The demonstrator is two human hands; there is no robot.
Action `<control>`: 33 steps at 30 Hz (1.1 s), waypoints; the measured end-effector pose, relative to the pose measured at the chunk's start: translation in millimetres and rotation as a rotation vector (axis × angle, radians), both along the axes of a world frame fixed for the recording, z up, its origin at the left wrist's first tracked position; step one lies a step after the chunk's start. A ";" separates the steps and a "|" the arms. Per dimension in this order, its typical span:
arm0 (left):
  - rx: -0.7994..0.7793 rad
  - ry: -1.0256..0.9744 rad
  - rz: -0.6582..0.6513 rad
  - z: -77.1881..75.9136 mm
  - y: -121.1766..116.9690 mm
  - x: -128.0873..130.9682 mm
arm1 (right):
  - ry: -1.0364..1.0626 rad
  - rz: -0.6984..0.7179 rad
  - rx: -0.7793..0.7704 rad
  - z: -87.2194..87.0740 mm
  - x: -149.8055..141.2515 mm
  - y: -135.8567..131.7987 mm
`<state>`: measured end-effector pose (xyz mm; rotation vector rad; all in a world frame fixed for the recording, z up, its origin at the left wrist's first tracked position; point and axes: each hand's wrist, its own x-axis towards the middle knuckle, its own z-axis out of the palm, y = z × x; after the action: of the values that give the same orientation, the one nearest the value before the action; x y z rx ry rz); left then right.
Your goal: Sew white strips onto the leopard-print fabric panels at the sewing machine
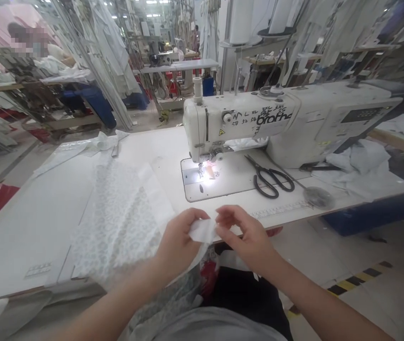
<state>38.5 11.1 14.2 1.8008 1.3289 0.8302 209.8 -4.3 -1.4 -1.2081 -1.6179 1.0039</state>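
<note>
Grey-spotted fabric (120,222) drapes the counter (155,150). Right of it, the left grip (178,240) pinches a soft white cloth (202,230); the right grip (250,235) curls at the cloth's other edge, whether pinching I can't tell. Beyond, a sewing machine (308,111) reads "brothe", with "50 52" handwritten; black-handled scissors (273,174) lie below.

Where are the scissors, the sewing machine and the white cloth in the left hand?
Scissors (258,167): head view, on the pivot.
Sewing machine (303,125): head view, front of body.
White cloth (201,231): head view, its middle.
</note>
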 end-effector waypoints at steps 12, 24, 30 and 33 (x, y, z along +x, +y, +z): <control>-0.571 -0.566 -0.483 10.5 -55.7 -12.1 | 0.561 0.471 -0.523 -1.1 -11.8 -30.4; -0.243 -0.450 0.111 -14.0 -29.3 -23.4 | 0.517 0.104 -0.378 -21.6 -48.9 -38.6; -0.833 -1.027 -0.231 -24.8 -51.4 -23.7 | -0.016 -0.103 0.158 -40.6 -42.8 -22.3; -0.892 -1.066 -0.176 -30.1 -59.5 -25.5 | -0.047 -0.055 0.168 -49.9 -35.7 -25.1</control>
<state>12.9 -48.4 -15.9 0.5654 0.6125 0.7350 174.1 -29.4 -51.3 -1.1636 -1.6609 0.7937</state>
